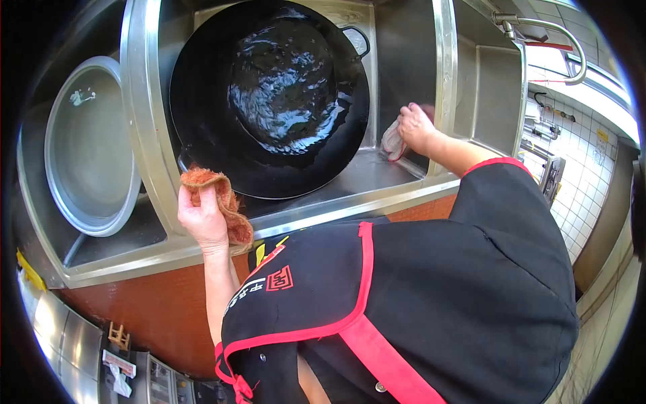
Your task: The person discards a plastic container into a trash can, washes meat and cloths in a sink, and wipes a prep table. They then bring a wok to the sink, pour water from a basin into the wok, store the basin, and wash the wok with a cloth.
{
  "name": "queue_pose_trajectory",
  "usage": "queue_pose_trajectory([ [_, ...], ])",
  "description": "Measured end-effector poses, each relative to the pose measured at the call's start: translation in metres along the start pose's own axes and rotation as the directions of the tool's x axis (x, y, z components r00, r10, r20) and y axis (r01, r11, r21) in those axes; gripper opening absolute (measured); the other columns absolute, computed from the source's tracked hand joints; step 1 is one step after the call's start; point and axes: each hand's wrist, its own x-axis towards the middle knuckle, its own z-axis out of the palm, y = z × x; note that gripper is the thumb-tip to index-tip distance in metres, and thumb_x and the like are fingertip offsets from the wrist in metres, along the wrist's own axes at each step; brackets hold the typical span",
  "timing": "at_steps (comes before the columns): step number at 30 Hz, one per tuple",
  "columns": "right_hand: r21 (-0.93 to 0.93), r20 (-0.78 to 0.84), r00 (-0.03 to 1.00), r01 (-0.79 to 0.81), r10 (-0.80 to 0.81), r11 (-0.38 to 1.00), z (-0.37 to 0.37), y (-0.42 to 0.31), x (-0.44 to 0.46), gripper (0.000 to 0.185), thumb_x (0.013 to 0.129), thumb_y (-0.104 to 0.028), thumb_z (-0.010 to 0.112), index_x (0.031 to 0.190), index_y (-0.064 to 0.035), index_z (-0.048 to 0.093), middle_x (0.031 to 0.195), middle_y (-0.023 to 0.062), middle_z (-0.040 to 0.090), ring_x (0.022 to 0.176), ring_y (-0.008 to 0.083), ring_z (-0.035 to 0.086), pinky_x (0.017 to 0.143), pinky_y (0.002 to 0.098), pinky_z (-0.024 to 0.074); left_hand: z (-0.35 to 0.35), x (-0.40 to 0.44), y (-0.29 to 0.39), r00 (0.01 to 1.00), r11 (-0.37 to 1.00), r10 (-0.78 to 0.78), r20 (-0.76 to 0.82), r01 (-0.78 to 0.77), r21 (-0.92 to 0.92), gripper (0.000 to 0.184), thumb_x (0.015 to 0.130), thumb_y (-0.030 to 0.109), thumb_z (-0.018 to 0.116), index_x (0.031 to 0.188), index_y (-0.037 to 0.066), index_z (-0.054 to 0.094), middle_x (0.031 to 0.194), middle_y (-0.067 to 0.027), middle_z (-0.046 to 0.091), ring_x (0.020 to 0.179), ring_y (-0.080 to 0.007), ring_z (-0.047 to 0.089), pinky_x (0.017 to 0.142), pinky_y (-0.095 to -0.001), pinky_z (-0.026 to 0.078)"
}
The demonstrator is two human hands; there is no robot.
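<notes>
A big black wok sits in the middle sink basin, with rippling water in its bottom. My left hand is closed on a fuzzy reddish-brown cloth at the wok's near left rim. The cloth covers part of the wok's left handle, so I cannot tell whether my fingers grip the handle too. On the far right side of the basin, my right hand is closed on a pale cloth, low beside the basin wall and apart from the wok. The wok's other handle sticks out at upper right.
A large grey-white basin stands in the left sink compartment. Metal dividers separate the compartments. At upper right a curved faucet reaches over the sink edge. Red-brown floor shows below the front rim.
</notes>
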Motion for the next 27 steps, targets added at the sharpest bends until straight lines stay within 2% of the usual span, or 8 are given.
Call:
queue_pose_trajectory([
  [5, -0.063, -0.284, 0.918, -0.306, 0.277, 0.950, -0.024, 0.075, 0.017, 0.010, 0.073, -0.017, 0.059, 0.078, -0.0153, 0.067, 0.086, -0.0022, 0.060, 0.093, 0.0169, 0.050, 0.079, 0.0319, 0.0368, 0.001, -0.002, -0.001, 1.000, 1.000, -0.003, 0.023, 0.003, -0.028, 0.020, 0.089, 0.015, 0.060, 0.101, -0.001, 0.061, 0.091, -0.0033, 0.063, 0.082, -0.0105, 0.059, 0.074, -0.0237, 0.047],
  [7, 0.001, -0.287, 0.895, -0.357, 0.342, 0.934, -0.046, 0.107, 0.019, 0.010, 0.071, -0.015, 0.061, 0.079, -0.0135, 0.067, 0.086, -0.0001, 0.061, 0.093, 0.0176, 0.051, 0.079, 0.0321, 0.0372, 0.001, -0.004, -0.003, 1.000, 0.999, -0.015, 0.016, 0.016, -0.046, 0.020, 0.089, 0.015, 0.059, 0.101, -0.001, 0.060, 0.091, -0.0034, 0.063, 0.081, -0.0106, 0.059, 0.074, -0.0237, 0.047],
  [12, -0.055, -0.144, 0.948, -0.294, 0.284, 0.954, -0.048, 0.070, -0.014, 0.019, 0.065, -0.018, 0.067, 0.083, -0.0102, 0.068, 0.087, 0.0057, 0.062, 0.094, 0.0211, 0.053, 0.079, 0.0350, 0.0377, 0.002, -0.003, -0.004, 1.000, 0.999, 0.012, 0.014, -0.011, -0.052, 0.020, 0.089, 0.015, 0.059, 0.102, -0.001, 0.060, 0.090, -0.0033, 0.063, 0.081, -0.0107, 0.059, 0.074, -0.0238, 0.047],
  [14, -0.066, -0.020, 0.983, -0.183, 0.183, 0.981, -0.038, 0.022, -0.037, 0.015, 0.070, -0.020, 0.062, 0.080, -0.0115, 0.068, 0.085, 0.0049, 0.062, 0.092, 0.0209, 0.052, 0.077, 0.0336, 0.0372, -0.001, -0.004, -0.006, 1.000, 0.998, 0.021, 0.018, -0.020, -0.051, 0.020, 0.089, 0.014, 0.059, 0.102, -0.001, 0.060, 0.090, -0.0032, 0.063, 0.081, -0.0107, 0.059, 0.074, -0.0239, 0.047],
  [15, -0.038, -0.110, 0.983, -0.150, 0.146, 0.988, -0.022, -0.002, -0.046, 0.014, 0.073, -0.021, 0.059, 0.079, -0.0128, 0.068, 0.086, 0.0033, 0.062, 0.092, 0.0195, 0.052, 0.077, 0.0334, 0.0370, 0.000, -0.004, -0.006, 0.999, 0.997, 0.026, 0.023, -0.024, -0.072, 0.020, 0.089, 0.014, 0.059, 0.102, -0.001, 0.060, 0.090, -0.0031, 0.063, 0.081, -0.0107, 0.059, 0.074, -0.0239, 0.047],
  [17, 0.072, 0.044, 0.996, -0.077, 0.074, 0.994, -0.016, -0.023, -0.050, 0.013, 0.075, -0.019, 0.057, 0.079, -0.0141, 0.068, 0.085, 0.0008, 0.061, 0.093, 0.0188, 0.052, 0.078, 0.0322, 0.0379, 0.000, -0.003, -0.007, 0.999, 0.995, 0.038, 0.034, -0.035, -0.092, 0.020, 0.089, 0.014, 0.059, 0.102, -0.001, 0.060, 0.090, -0.0031, 0.064, 0.081, -0.0107, 0.059, 0.074, -0.0240, 0.047],
  [24, -0.045, -0.246, 0.929, -0.298, 0.278, 0.954, -0.033, 0.077, 0.007, 0.012, 0.071, -0.018, 0.062, 0.080, -0.0136, 0.067, 0.086, 0.0009, 0.060, 0.096, 0.0195, 0.050, 0.081, 0.0314, 0.0382, -0.003, -0.003, -0.008, 0.999, 0.998, 0.039, 0.023, -0.039, -0.042, 0.021, 0.089, 0.015, 0.059, 0.103, -0.001, 0.060, 0.092, -0.0035, 0.064, 0.082, -0.0106, 0.059, 0.075, -0.0238, 0.047],
  [27, -0.074, -0.338, 0.908, -0.286, 0.246, 0.955, -0.032, 0.121, 0.048, 0.013, 0.072, -0.019, 0.061, 0.082, -0.0141, 0.067, 0.089, 0.0003, 0.062, 0.096, 0.0182, 0.051, 0.079, 0.0309, 0.0383, -0.002, -0.004, -0.015, 1.000, 0.999, 0.030, 0.002, -0.030, -0.024, 0.021, 0.089, 0.015, 0.059, 0.103, -0.001, 0.060, 0.092, -0.0034, 0.064, 0.082, -0.0105, 0.059, 0.075, -0.0237, 0.047],
])
